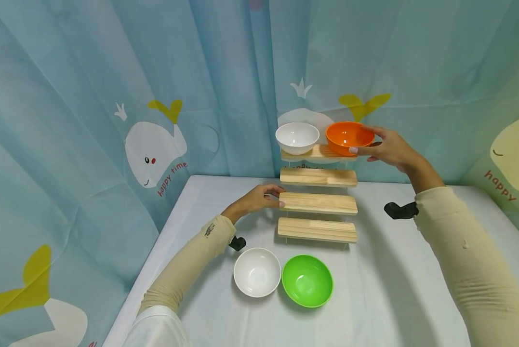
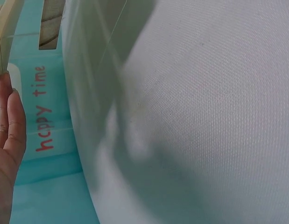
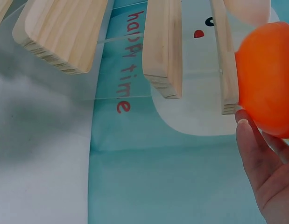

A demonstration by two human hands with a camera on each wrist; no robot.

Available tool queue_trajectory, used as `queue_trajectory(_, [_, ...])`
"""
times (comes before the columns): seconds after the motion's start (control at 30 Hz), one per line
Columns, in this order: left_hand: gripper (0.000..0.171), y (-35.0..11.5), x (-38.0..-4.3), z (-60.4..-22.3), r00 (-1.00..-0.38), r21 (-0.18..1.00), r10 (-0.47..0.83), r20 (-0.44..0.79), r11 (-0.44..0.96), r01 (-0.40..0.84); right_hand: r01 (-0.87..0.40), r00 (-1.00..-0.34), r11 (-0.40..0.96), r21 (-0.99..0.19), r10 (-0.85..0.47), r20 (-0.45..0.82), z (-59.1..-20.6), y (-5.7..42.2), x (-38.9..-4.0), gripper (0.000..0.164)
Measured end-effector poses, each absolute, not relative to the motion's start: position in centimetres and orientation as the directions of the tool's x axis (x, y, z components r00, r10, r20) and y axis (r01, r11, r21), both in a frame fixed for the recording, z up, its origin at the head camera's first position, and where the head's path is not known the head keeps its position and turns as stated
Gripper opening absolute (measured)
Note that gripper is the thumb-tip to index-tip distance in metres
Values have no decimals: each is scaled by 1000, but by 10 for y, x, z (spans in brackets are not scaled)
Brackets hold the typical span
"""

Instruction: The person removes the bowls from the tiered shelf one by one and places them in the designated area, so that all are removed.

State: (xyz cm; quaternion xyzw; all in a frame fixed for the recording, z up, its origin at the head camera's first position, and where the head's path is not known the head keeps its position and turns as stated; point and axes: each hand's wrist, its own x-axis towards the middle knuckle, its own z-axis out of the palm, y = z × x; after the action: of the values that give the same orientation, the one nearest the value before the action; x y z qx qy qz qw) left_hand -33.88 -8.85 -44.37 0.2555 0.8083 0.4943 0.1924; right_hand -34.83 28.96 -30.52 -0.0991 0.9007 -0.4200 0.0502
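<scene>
A wooden tiered display stand (image 1: pixel 317 203) rises in steps at the back of the table. My left hand (image 1: pixel 258 198) holds the left end of its second board from the bottom, thumb at the front edge and fingers behind; its fingertips meet the wood in the left wrist view. On the top board's right part sits an orange bowl (image 1: pixel 349 137), overhanging the board's end. My right hand (image 1: pixel 389 147) grips that bowl by its right side, fingers at the rim and thumb low in front. Left of it, a white bowl (image 1: pixel 297 137) stands on the same board.
In front of the stand, a second white bowl (image 1: pixel 257 273) and a green bowl (image 1: pixel 307 281) sit side by side on the white-covered table (image 1: pixel 372 308). A blue curtain (image 1: pixel 237 72) with printed whales hangs close behind the stand and along the left.
</scene>
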Motion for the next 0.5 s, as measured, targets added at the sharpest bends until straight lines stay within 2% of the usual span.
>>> queue_trajectory(0.5, [53, -88, -336, -442, -796, 903, 602, -66, 375, 209, -159, -979, 591, -791, -200, 48, -312, 299, -339, 90])
